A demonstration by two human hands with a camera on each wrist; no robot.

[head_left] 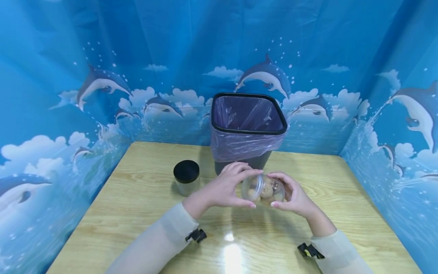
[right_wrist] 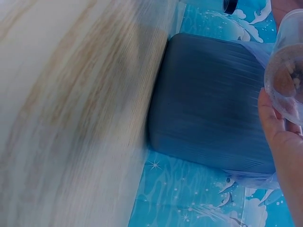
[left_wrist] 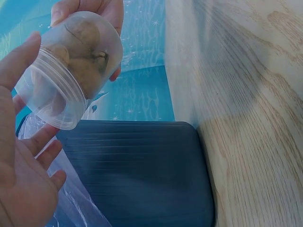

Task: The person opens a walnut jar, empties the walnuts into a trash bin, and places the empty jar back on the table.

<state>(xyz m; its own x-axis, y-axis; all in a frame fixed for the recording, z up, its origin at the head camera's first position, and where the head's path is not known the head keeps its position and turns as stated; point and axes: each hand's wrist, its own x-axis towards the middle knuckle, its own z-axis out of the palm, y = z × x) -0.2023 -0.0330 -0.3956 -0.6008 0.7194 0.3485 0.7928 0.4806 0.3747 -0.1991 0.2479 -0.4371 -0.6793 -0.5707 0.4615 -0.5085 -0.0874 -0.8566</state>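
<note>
Both hands hold a clear plastic jar [head_left: 273, 190] tipped on its side above the table, with brown rounded lumps [left_wrist: 87, 71] inside. My right hand [head_left: 295, 198] grips its base end, thumb below and fingers above. Around the ridged neck end [left_wrist: 57, 92] curve the thumb and fingers of my left hand [head_left: 229, 186], one on each side. In the right wrist view the jar [right_wrist: 286, 75] is partly cut off by the frame edge. Just behind the hands stands a dark bin [head_left: 249, 133] with a black rim and a purple plastic liner [head_left: 244, 146].
A second clear jar [head_left: 188, 188] with a black lid [head_left: 186, 171] stands upright on the wooden table [head_left: 137, 213], left of the bin. Blue cloth [head_left: 191, 45] printed with dolphins hangs round the back and sides.
</note>
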